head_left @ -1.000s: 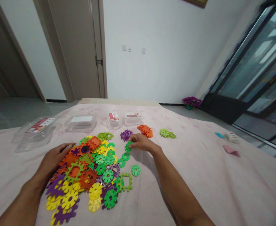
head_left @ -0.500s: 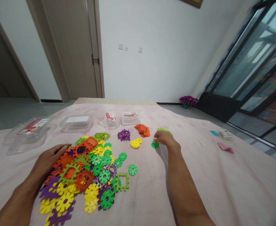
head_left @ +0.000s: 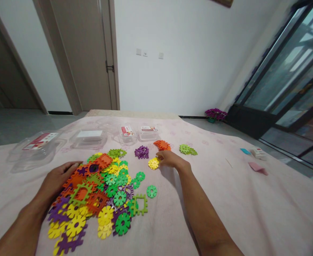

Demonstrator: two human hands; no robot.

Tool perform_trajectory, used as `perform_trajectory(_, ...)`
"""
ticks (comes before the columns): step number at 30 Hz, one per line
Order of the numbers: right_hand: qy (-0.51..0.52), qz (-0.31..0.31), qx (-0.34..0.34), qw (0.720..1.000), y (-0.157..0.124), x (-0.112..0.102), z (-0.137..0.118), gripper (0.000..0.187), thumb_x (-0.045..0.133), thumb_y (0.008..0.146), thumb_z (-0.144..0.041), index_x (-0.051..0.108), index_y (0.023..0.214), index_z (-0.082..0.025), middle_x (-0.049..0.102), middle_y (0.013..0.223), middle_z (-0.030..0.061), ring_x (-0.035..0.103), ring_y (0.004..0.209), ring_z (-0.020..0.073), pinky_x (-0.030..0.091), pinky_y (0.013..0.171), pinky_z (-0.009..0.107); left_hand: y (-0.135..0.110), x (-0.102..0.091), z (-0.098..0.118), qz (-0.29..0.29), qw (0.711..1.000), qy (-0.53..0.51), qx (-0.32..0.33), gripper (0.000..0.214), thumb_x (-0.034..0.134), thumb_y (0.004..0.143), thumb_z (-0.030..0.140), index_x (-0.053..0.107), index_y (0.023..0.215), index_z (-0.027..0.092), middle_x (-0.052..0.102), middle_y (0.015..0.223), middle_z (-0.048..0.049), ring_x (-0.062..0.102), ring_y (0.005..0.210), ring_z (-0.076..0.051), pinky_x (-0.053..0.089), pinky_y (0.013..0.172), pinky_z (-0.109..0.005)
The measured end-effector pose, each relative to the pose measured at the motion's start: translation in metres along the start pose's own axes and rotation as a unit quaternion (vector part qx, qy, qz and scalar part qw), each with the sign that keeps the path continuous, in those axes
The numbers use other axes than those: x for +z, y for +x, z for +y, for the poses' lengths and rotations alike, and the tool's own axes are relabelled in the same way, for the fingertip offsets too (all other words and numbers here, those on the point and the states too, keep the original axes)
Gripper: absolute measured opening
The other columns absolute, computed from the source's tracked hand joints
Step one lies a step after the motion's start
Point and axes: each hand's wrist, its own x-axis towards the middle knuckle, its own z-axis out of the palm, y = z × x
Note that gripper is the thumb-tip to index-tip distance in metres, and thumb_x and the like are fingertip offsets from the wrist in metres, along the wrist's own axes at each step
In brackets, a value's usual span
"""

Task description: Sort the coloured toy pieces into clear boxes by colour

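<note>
Fingers stretched out, my left hand (head_left: 61, 176) rests along the left edge of a heap of plastic interlocking pieces (head_left: 97, 202), mixing notched discs and square frames in orange, purple, yellow and green. My right hand (head_left: 171, 159) is at the right side of a small pile of yellow notched discs (head_left: 153, 163). Its fingers are bent together on the edge of a yellow disc, partly hiding it. Just behind that hand sit orange pieces (head_left: 162, 144). To their left is a purple pile (head_left: 141, 152), and light green pieces (head_left: 187, 149) lie to the right.
Clear plastic boxes (head_left: 89, 138) with labels stand along the back left of the pink cloth (head_left: 239, 213). A loose green disc (head_left: 151, 191) lies right of the heap. On the far right are a white box (head_left: 258, 153), a blue piece (head_left: 245, 151) and pink paper (head_left: 257, 168).
My right hand has moved left, from beside the green disc to the yellow pile. The light green pieces are uncovered, while the green disc no longer shows. My left hand stays at the heap.
</note>
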Motion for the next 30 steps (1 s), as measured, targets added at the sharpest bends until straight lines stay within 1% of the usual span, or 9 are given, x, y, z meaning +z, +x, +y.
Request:
perform_trajectory(3,0.007,0.038,-0.004,0.999,-0.002,-0.003,-0.009,0.044,0.068,0.074,-0.009,0.068,0.117,-0.016,0.070,0.116,0.0103,0.065,0.099,0.0210,0.046,0.080,0.026,-0.001,0.000,0.001,0.001,1.000,-0.004,-0.004,0.056,0.046,0.087,0.066,0.070,0.120,0.028,0.075,0.116,0.0004,0.068,0.107,-0.024,0.050,0.086,-0.028)
perform_trajectory(5,0.016,0.043,-0.031,0.998,-0.002,-0.002,-0.020,0.042,0.068,0.076,-0.011,0.068,0.118,-0.015,0.072,0.113,0.0101,0.066,0.097,0.0205,0.047,0.079,0.026,-0.002,0.000,0.002,0.001,1.000,-0.016,-0.005,0.056,0.047,0.087,0.066,0.070,0.120,0.027,0.075,0.117,0.0004,0.068,0.107,-0.024,0.050,0.087,-0.027)
perform_trajectory(7,0.027,0.011,-0.079,0.996,-0.002,0.004,-0.034,0.038,0.068,0.077,-0.013,0.070,0.115,-0.016,0.074,0.105,0.0077,0.067,0.091,0.0191,0.047,0.076,0.025,-0.003,0.000,0.002,0.000,1.000,-0.021,-0.006,0.056,0.047,0.086,0.065,0.070,0.120,0.027,0.075,0.117,0.0000,0.068,0.106,-0.023,0.050,0.086,-0.026)
perform_trajectory(10,0.026,-0.048,-0.140,0.989,-0.001,0.020,-0.056,0.039,0.074,0.073,-0.016,0.072,0.112,-0.019,0.075,0.104,0.0042,0.067,0.089,0.0181,0.045,0.071,0.023,-0.004,0.000,0.003,0.001,1.000,-0.012,-0.002,0.056,0.046,0.087,0.064,0.070,0.120,0.025,0.075,0.117,-0.0013,0.069,0.105,-0.024,0.051,0.084,-0.026)
perform_trajectory(13,-0.022,-0.061,-0.170,0.983,0.000,0.035,-0.068,0.041,0.081,0.068,-0.021,0.073,0.108,-0.020,0.074,0.104,0.0040,0.065,0.090,0.0190,0.042,0.069,0.023,-0.004,0.000,0.004,0.009,1.000,0.002,0.008,0.056,0.046,0.087,0.063,0.071,0.119,0.024,0.075,0.116,-0.0024,0.069,0.104,-0.024,0.052,0.082,-0.026)
perform_trajectory(16,-0.058,-0.054,-0.170,0.982,0.001,0.042,-0.071,0.044,0.086,0.063,-0.025,0.071,0.105,-0.019,0.072,0.102,0.0044,0.063,0.087,0.0188,0.039,0.065,0.023,-0.003,0.001,0.003,0.005,1.000,-0.015,0.002,0.055,0.048,0.086,0.062,0.071,0.120,0.024,0.076,0.115,-0.0017,0.070,0.102,-0.023,0.052,0.080,-0.024)
perform_trajectory(21,-0.033,-0.072,-0.177,0.981,0.000,0.040,-0.070,0.037,0.085,0.062,-0.023,0.069,0.095,-0.020,0.069,0.090,-0.0001,0.058,0.077,0.0145,0.034,0.060,0.021,-0.004,0.001,0.003,0.007,1.000,-0.022,0.005,0.056,0.049,0.086,0.063,0.071,0.119,0.024,0.075,0.118,-0.0024,0.068,0.106,-0.024,0.051,0.084,-0.025)
perform_trajectory(26,0.022,-0.117,-0.216,0.969,0.000,0.043,-0.071,0.032,0.080,0.066,-0.017,0.070,0.096,-0.021,0.068,0.087,-0.0026,0.058,0.073,0.0121,0.036,0.061,0.019,-0.005,0.000,0.005,0.007,1.000,-0.008,0.013,0.056,0.046,0.088,0.062,0.070,0.120,0.023,0.073,0.120,-0.0045,0.067,0.109,-0.026,0.048,0.090,-0.028)
perform_trajectory(30,0.006,-0.123,-0.229,0.966,-0.002,0.047,-0.076,0.035,0.082,0.066,-0.023,0.071,0.099,-0.022,0.069,0.092,-0.0007,0.059,0.078,0.0141,0.037,0.063,0.020,-0.003,0.000,0.003,-0.002,1.000,-0.004,0.010,0.054,0.045,0.089,0.062,0.069,0.120,0.025,0.072,0.122,-0.0029,0.066,0.111,-0.024,0.047,0.090,-0.028)
